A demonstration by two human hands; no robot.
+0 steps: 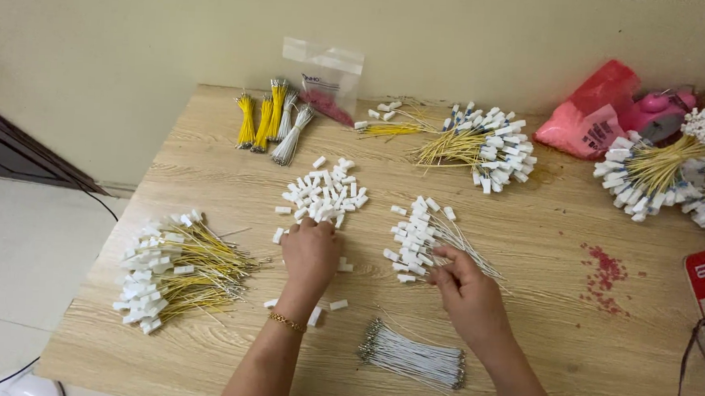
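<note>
Nearest us, our right hand [469, 296] pinches a thin, floppy white wire [466, 248], perhaps by its end; our left hand [311, 252] closes over light, loose white connectors [325, 192].

A loose heap of small white plastic connectors [323, 192] lies on the wooden desk [542, 256], its near edge under the fingertips of the left hand [310, 252]; a few stray pieces sit beside that wrist. Just to the right lies a fan of thin white wires with white connectors [419, 238] fitted on their far ends, spread flat. The right hand [469, 296] touches its near wires, perhaps pinching one.
</note>
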